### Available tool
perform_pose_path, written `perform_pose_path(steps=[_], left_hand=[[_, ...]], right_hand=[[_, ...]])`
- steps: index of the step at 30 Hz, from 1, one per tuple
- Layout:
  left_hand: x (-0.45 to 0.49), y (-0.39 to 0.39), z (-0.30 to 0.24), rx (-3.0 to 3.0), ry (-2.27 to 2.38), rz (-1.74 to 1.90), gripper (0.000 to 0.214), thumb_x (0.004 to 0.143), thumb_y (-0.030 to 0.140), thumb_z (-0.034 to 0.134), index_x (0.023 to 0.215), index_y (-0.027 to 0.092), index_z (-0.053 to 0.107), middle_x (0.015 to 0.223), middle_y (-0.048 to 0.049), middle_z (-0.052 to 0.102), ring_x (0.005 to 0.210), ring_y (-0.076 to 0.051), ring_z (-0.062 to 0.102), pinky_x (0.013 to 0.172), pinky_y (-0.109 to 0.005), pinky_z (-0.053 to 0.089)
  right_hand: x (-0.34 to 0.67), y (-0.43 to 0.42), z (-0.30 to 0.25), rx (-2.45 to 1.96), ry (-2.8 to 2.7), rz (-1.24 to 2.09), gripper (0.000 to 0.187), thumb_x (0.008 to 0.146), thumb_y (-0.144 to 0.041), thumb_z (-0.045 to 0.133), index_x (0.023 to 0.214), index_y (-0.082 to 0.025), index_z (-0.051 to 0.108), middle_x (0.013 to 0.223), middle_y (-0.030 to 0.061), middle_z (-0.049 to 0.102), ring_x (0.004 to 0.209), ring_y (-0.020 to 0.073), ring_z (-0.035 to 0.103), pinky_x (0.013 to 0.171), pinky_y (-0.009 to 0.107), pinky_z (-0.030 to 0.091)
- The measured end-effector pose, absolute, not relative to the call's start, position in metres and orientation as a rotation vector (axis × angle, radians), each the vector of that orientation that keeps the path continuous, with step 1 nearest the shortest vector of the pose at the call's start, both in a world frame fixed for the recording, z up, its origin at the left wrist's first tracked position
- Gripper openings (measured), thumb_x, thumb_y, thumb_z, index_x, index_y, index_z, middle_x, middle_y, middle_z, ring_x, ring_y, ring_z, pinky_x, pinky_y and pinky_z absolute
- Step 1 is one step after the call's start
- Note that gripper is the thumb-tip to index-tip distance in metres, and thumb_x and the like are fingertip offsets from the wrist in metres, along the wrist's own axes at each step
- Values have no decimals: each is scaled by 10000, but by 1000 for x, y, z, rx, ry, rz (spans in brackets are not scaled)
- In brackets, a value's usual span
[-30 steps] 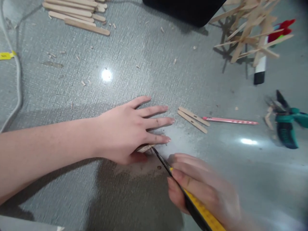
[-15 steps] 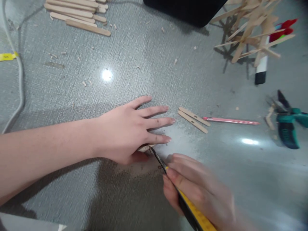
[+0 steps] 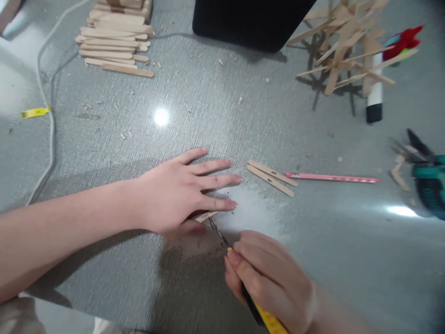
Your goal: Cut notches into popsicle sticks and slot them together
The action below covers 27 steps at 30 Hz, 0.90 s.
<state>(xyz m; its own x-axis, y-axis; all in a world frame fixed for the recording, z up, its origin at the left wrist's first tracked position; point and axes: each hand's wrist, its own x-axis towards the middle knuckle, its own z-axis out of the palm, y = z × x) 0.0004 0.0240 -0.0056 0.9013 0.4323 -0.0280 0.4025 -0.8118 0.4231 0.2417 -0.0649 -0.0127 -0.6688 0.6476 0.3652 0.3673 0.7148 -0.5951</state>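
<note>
My left hand (image 3: 177, 192) lies palm down on the grey table with its fingers spread. Under it, a wooden craft stick (image 3: 203, 217) shows in the gap between thumb and index finger; the rest is covered. My right hand (image 3: 274, 280) is closed around a yellow and black utility knife (image 3: 267, 320). The blade's tip points at the exposed part of that stick and appears to touch it. Right of my left fingertips, two craft sticks (image 3: 271, 178) with small dark slots or marks lie side by side, close to a pink pencil (image 3: 333, 178).
More craft sticks (image 3: 114, 44) are piled at top left, near a grey cable (image 3: 53, 134) with a yellow tag. A black object (image 3: 250, 23) stands at the back. A stick structure (image 3: 344, 51), a white marker (image 3: 375, 95) and teal-handled pliers (image 3: 429, 185) are on the right.
The view has shifted, so most things sit lower in it. The knife's tip remains by the stick between my left thumb and index finger; both hands keep their pose.
</note>
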Motion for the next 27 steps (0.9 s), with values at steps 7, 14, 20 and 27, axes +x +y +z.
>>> perform_pose_path(steps=[7, 14, 20, 27], left_hand=[[1, 24, -5, 2645, 603, 99, 596, 884, 523, 658, 1441, 333, 568, 1636, -33, 403, 1538, -335, 329, 1273, -571, 211], [2, 25, -4, 2649, 598, 46, 583, 919, 541, 614, 1459, 332, 547, 1654, -37, 368, 1560, -324, 282, 1274, -579, 180], [1, 24, -6, 2645, 607, 77, 588, 906, 540, 626, 1451, 333, 555, 1646, -25, 386, 1554, -316, 296, 1281, -562, 163], [1, 23, -8, 2644, 608, 118, 582, 904, 536, 634, 1441, 319, 572, 1627, -34, 417, 1539, -327, 327, 1272, -577, 194]], right_hand=[[243, -66, -17, -772, -2165, 640, 275, 814, 12, 580, 879, -255, 566, 531, -81, 469, 460, 133, 404, 452, 308, 317], [238, -52, -14, -635, -2168, 930, 337, 892, -1, 435, 1106, -220, 577, 615, -76, 640, 439, 116, 474, 496, 297, 417], [235, -58, -6, -795, -2157, 925, 346, 889, 33, 482, 1073, -240, 589, 610, -86, 622, 467, 117, 492, 534, 291, 454], [228, -58, -7, -850, -2084, 1024, 302, 909, 41, 477, 819, -240, 545, 572, -93, 598, 477, 106, 492, 544, 279, 453]])
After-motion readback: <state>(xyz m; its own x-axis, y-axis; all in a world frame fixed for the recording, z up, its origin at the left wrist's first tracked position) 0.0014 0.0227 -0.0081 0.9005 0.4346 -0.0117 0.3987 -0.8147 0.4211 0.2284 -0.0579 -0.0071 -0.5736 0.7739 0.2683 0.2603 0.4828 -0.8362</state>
